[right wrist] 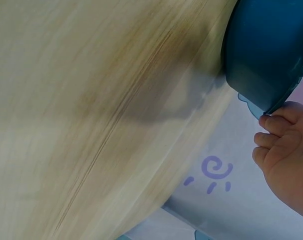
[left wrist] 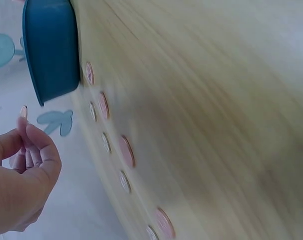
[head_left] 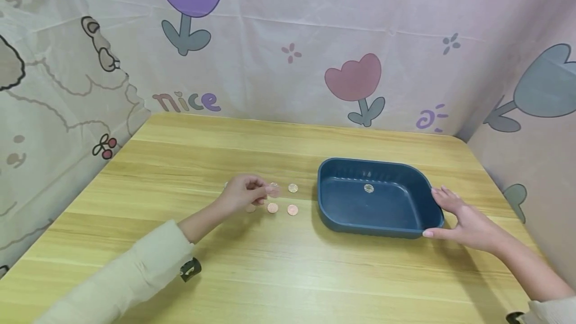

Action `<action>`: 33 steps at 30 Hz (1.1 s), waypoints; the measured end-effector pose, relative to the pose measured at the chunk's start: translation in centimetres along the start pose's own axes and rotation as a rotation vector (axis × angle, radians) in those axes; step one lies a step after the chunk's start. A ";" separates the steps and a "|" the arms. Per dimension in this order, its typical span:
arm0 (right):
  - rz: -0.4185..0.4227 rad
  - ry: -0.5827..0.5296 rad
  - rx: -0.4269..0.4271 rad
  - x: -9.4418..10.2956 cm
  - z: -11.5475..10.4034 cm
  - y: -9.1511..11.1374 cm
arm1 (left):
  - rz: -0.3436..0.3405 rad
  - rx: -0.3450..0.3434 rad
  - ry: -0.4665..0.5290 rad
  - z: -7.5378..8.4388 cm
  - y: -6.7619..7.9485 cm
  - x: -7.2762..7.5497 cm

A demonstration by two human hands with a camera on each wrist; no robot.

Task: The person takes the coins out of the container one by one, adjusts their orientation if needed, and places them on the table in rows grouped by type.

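My left hand (head_left: 245,194) pinches a coin (left wrist: 24,111) between thumb and fingertips, held above the table. Below and around it, several coins lie in two rows: a silvery coin (head_left: 293,188) in the far row, a copper-coloured coin (head_left: 292,210) in the near row. The left hand partly covers some of them in the head view. To the right stands a dark blue plastic basin (head_left: 373,233), with one silvery coin (head_left: 369,188) on its floor. My right hand (head_left: 468,224) holds the basin's right end, fingers over the rim and thumb at the near corner.
The wood-grain table (head_left: 270,274) runs back to a printed cloth (head_left: 270,74) with flowers and lettering, which also hangs at both sides. A dark band (head_left: 191,269) shows beneath the left sleeve.
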State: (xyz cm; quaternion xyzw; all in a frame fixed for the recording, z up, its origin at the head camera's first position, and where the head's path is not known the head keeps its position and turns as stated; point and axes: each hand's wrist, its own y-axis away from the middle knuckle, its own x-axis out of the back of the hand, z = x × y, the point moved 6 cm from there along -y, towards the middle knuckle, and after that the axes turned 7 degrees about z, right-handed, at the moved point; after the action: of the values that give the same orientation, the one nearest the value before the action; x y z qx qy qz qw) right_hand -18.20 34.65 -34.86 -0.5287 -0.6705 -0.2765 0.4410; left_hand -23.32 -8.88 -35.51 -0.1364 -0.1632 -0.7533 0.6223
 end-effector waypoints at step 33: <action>-0.002 0.003 -0.007 0.0 -0.1 0.1 | 0.025 0.124 -0.357 -8.0 2.7 11.8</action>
State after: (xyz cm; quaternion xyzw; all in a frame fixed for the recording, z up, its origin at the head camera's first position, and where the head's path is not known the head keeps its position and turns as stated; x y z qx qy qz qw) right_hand -18.11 34.58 -34.80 -0.5291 -0.6695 -0.2799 0.4399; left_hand -22.94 -23.18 -37.76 -0.2312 -0.3153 -0.6978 0.6002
